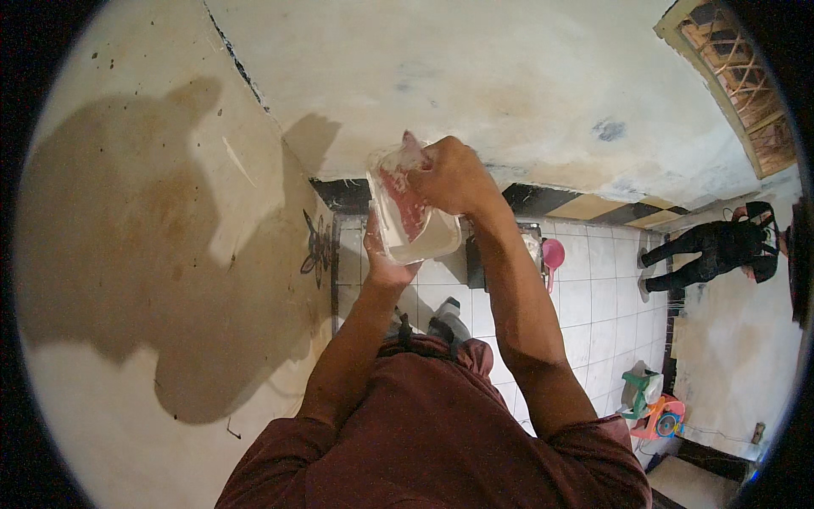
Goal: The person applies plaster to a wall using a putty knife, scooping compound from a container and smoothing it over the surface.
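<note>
In front of my chest, a translucent white plastic tub (431,244) is held up in my left hand (387,261), whose fingers wrap its near left side and bottom. My right hand (459,176) is closed at the tub's far right, gripping a flat reddish piece (405,202) smeared with white. That piece reaches down into the tub; its exact kind cannot be made out. Whitish stuff clings to the tub's inside walls, and my right fingertips are partly hidden.
Stained walls (509,93) meet in a corner ahead and to the left. On the tiled floor (585,297) stand a dark box (476,265), a pink dipper (553,252), a green stool (638,383) and an orange-and-blue object (663,419). Another person (716,246) in black is at the right.
</note>
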Demonstrator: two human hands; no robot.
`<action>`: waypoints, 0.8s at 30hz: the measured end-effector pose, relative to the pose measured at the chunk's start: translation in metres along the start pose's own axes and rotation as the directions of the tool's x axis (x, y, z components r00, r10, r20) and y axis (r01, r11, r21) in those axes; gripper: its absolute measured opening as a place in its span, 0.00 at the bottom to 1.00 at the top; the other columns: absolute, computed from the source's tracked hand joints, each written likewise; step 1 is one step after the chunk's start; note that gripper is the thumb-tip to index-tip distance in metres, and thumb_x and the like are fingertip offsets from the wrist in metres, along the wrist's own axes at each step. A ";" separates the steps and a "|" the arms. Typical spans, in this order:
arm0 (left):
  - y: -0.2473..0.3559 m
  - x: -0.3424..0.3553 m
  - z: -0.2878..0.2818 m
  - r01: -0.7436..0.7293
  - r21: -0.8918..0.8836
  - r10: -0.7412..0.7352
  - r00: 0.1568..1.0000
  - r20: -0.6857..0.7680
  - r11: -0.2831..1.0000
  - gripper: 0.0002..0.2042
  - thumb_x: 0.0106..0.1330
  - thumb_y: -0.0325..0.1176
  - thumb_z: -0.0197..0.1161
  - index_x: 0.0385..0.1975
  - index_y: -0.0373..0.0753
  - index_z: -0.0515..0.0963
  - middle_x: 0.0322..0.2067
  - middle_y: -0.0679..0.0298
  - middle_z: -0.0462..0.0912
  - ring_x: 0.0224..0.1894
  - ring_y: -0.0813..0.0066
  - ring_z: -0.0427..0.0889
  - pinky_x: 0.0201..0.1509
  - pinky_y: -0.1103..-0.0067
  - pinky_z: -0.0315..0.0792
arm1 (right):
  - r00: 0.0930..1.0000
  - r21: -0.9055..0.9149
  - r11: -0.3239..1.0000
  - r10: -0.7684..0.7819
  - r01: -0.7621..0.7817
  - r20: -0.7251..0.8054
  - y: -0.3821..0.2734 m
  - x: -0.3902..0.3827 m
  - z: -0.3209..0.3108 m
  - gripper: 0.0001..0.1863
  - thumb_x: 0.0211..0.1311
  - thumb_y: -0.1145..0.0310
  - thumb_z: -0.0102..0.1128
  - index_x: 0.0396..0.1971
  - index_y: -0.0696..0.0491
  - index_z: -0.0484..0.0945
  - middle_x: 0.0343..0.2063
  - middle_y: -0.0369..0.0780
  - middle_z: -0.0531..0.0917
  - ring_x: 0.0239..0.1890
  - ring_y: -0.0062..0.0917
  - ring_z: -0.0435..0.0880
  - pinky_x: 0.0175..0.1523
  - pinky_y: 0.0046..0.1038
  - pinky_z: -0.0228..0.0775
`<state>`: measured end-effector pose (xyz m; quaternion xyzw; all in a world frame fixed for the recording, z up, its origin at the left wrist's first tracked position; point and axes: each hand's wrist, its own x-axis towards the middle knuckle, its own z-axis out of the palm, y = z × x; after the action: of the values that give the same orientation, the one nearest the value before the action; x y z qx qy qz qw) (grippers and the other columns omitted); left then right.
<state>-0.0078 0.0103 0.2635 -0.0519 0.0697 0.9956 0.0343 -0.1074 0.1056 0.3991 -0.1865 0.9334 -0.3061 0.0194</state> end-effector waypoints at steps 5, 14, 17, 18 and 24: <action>0.003 0.007 0.008 0.004 0.119 0.012 0.991 -0.133 0.993 0.33 0.61 0.63 0.47 0.61 0.48 0.67 0.58 0.63 0.72 0.60 0.57 0.71 0.59 0.55 0.70 | 0.999 0.055 0.998 0.029 -0.030 0.020 -0.017 -0.014 -0.008 0.16 0.48 0.60 0.60 0.24 0.61 0.80 0.23 0.58 0.79 0.29 0.52 0.80 0.38 0.41 0.73; 0.005 0.000 0.017 0.072 0.065 -0.072 0.997 0.004 0.995 0.33 0.63 0.62 0.47 0.63 0.50 0.64 0.59 0.64 0.71 0.59 0.60 0.71 0.60 0.53 0.67 | 0.991 -0.013 1.000 -0.009 0.008 -0.133 -0.013 -0.018 0.007 0.17 0.51 0.60 0.60 0.21 0.62 0.78 0.20 0.57 0.78 0.29 0.53 0.81 0.36 0.45 0.73; 0.003 0.001 0.021 0.071 0.085 -0.068 0.997 -0.035 0.994 0.33 0.62 0.63 0.46 0.63 0.50 0.64 0.58 0.64 0.71 0.60 0.57 0.70 0.60 0.52 0.66 | 0.986 -0.079 0.993 -0.101 0.091 -0.133 -0.015 -0.019 0.015 0.16 0.50 0.61 0.60 0.21 0.62 0.78 0.21 0.57 0.79 0.30 0.53 0.81 0.37 0.44 0.73; 0.003 0.002 0.022 0.072 0.104 -0.063 0.994 -0.087 0.992 0.34 0.59 0.64 0.47 0.60 0.48 0.67 0.55 0.61 0.74 0.57 0.53 0.73 0.58 0.50 0.68 | 0.994 -0.027 0.999 -0.045 0.042 -0.101 -0.014 -0.017 0.010 0.16 0.50 0.61 0.60 0.22 0.62 0.79 0.22 0.57 0.79 0.32 0.52 0.81 0.38 0.44 0.73; 0.005 0.001 0.006 0.090 0.041 -0.088 0.995 -0.050 0.995 0.35 0.59 0.64 0.47 0.63 0.50 0.64 0.58 0.61 0.71 0.60 0.50 0.70 0.60 0.46 0.65 | 0.999 0.018 0.999 0.037 -0.036 -0.021 -0.013 -0.015 0.004 0.16 0.50 0.61 0.60 0.22 0.61 0.79 0.23 0.58 0.79 0.33 0.52 0.81 0.39 0.44 0.73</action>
<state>-0.0099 0.0068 0.2704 -0.0780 0.0898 0.9898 0.0783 -0.0884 0.0991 0.4016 -0.1660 0.9341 -0.3157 0.0165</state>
